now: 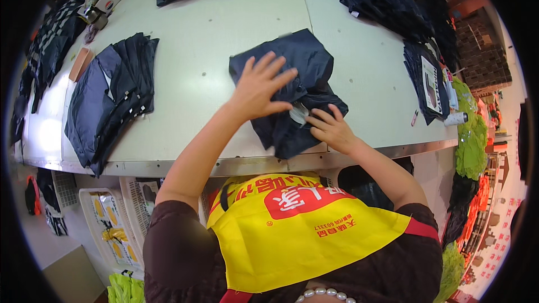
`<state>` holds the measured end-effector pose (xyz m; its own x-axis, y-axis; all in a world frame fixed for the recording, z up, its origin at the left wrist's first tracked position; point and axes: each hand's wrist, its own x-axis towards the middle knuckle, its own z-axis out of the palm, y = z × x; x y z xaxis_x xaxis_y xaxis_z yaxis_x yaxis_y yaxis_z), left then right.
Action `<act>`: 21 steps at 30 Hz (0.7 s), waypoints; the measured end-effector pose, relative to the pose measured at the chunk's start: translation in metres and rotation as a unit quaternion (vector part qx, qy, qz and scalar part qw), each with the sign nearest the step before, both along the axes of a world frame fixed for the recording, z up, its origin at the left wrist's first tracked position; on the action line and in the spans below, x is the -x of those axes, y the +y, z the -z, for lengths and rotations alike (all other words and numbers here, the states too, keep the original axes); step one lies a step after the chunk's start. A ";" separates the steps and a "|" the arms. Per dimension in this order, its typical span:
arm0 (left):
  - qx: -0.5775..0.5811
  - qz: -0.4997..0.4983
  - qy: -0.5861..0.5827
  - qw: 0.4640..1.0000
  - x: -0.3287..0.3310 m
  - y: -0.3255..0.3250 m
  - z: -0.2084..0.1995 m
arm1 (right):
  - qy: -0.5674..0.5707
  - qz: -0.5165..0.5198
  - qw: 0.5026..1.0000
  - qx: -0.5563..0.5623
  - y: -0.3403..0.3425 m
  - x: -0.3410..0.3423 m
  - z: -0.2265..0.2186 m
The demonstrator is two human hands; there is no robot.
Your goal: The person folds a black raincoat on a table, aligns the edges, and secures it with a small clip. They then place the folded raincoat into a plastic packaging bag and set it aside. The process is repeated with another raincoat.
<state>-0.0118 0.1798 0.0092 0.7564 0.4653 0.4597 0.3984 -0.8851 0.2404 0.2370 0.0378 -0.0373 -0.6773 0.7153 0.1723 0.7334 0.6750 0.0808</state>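
Observation:
A dark navy garment [306, 62], loosely folded and creased, lies on the pale table in front of me. My left hand [264, 87] rests flat on its upper left part with the fingers spread. On its right side, my right hand [331, 130] touches the cloth with slightly bent, parted fingers. Between the hands sits a small pale, whitish patch [299, 113], right at my right fingertips. Whether it is a label or a loose piece I cannot tell.
A fanned stack of dark garments [120, 87] with small white tags lies at the left, beside a tan box [81, 64]. More dark piles [382, 8] lie at the far side. A thread spool [456, 118] stands at the right edge. White baskets [109, 219] are below the table.

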 end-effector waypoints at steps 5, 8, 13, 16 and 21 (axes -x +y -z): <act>0.021 -0.064 0.194 0.979 -0.022 -0.023 0.052 | -0.084 0.085 0.986 0.116 -0.011 0.000 -0.025; 0.028 -0.098 0.221 0.970 -0.029 -0.031 0.055 | -0.068 0.197 0.926 0.314 0.013 0.031 -0.088; 0.038 -0.116 0.218 0.968 -0.034 -0.036 0.053 | 0.163 0.340 0.926 0.020 0.136 0.006 -0.062; 0.065 -0.102 0.181 0.976 -0.034 -0.036 0.058 | 0.086 0.491 0.818 0.288 0.172 -0.011 0.014; 0.099 0.029 0.063 0.993 0.028 -0.031 0.073 | 0.087 0.501 0.771 0.383 0.183 -0.022 0.028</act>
<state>-0.0397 0.1486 -0.0636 0.8301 0.4920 0.2625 0.3871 -0.8472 0.3638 0.2594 0.2205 -0.0657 0.2681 0.8014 -0.5347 0.8720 -0.4378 -0.2191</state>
